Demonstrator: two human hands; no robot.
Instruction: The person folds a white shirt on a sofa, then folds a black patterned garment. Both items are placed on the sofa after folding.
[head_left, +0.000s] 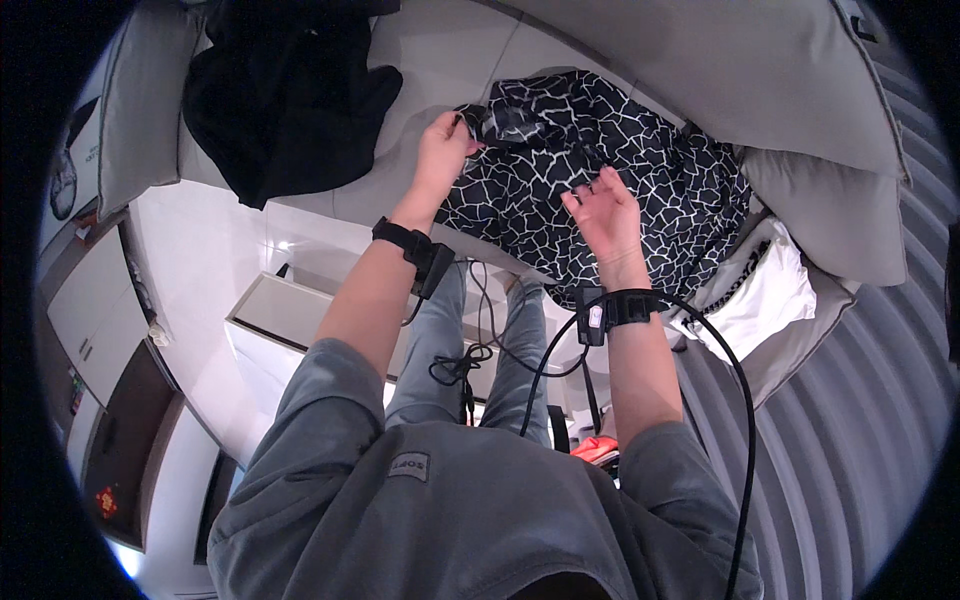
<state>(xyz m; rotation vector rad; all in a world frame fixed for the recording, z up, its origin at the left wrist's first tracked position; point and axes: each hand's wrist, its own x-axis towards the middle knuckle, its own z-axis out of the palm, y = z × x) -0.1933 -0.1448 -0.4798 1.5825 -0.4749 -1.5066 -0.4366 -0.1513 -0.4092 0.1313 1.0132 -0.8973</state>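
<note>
A black garment or cloth with a white crackle-line pattern (660, 180) lies spread and rumpled on the grey sofa. At its upper left edge, my left hand (450, 141) pinches a dark piece of the fabric between thumb and fingers. My right hand (606, 210) is over the middle of the cloth, palm partly turned up, fingers apart and curled, with nothing seen in it. Whether its fingertips touch the cloth is unclear. Each wrist wears a black strap with a small cabled device.
A black garment (292, 105) lies on the sofa at the left. Grey cushions (825, 217) stand at the right, beside a folded white shirt (765, 300). Black cables (465, 364) hang before my legs. A low table (281, 311) stands at the left, a ridged grey curtain (847, 420) at the right.
</note>
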